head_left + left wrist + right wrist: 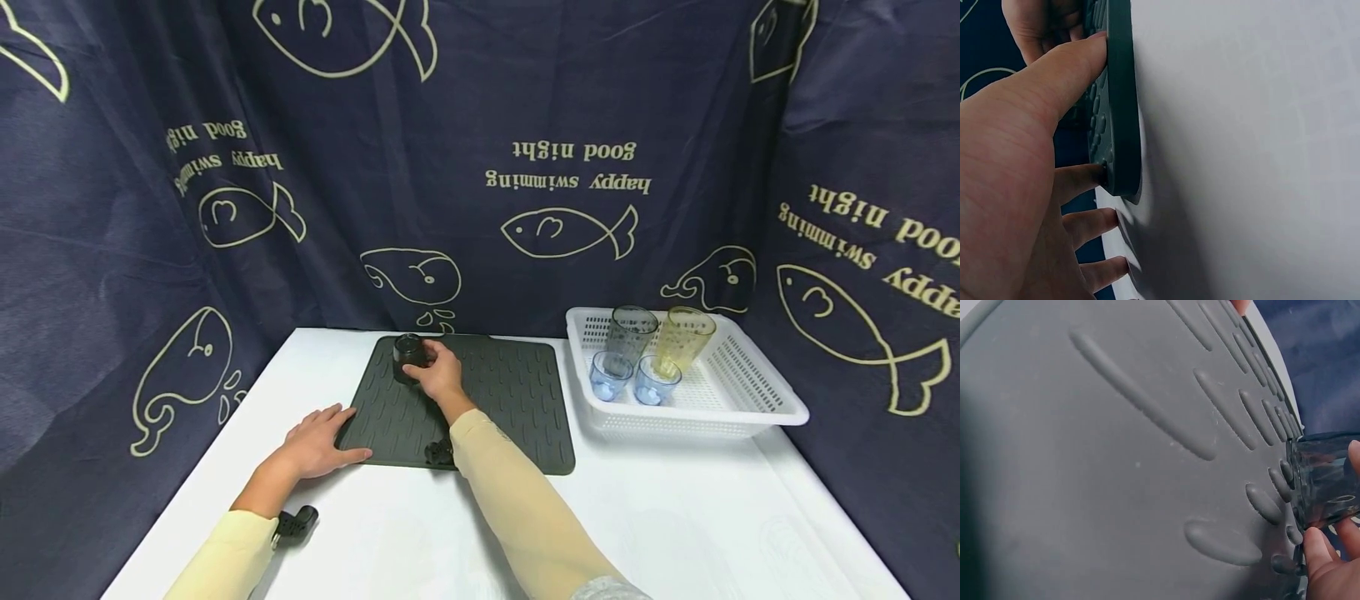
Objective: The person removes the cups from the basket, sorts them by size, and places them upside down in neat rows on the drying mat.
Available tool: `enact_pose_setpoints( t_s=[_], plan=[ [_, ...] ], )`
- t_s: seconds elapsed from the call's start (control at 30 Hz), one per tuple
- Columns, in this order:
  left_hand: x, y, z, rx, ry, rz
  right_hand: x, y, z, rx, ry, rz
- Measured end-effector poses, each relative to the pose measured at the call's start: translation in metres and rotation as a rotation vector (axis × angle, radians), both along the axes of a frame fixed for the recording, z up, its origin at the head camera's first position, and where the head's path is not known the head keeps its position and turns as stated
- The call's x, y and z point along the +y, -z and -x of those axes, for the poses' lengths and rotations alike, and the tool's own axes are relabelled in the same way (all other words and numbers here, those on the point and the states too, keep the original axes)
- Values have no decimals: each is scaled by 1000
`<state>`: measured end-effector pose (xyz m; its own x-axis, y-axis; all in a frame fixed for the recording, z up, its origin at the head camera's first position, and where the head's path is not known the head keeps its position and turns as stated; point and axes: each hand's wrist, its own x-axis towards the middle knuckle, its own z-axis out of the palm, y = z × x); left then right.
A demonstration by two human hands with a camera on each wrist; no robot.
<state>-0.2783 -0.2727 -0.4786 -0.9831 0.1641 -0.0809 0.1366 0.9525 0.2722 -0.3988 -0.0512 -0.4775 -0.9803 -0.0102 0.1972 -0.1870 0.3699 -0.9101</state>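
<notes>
The dark glass (pixel 404 358) sits on the far left part of the grey mat (pixel 510 392), and your right hand (pixel 439 371) pinches its side between thumb and fingers. Your left hand (pixel 315 446) lies spread at the mat's near left corner, thumb on the near edge, two fingers on the white table (pixel 390 533). To the right, the white basket (pixel 697 419) holds two blue glasses (pixel 609 385), with a grey glass (pixel 628 333) and a yellow glass (pixel 686 337) farther back.

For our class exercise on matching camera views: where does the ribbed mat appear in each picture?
Head: the ribbed mat lies near the middle, just below centre.
Left wrist: upper left, seen edge-on.
Right wrist: filling most of the picture.
Shared landmark: the white tabletop.
</notes>
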Motion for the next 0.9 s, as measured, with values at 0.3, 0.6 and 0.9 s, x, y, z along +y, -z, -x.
enact_pose_setpoints(
  t_s=[0.3,0.6,0.9],
  plan=[
    [-3,-1,1,9,25,-4,15,-6,-4,4,-34,63],
    [-9,-2,1,24,81,-18,45,-10,-18,10,-88,199],
    [-12,-2,4,16,109,-45,86,-8,-39,45,-118,265]
  ],
)
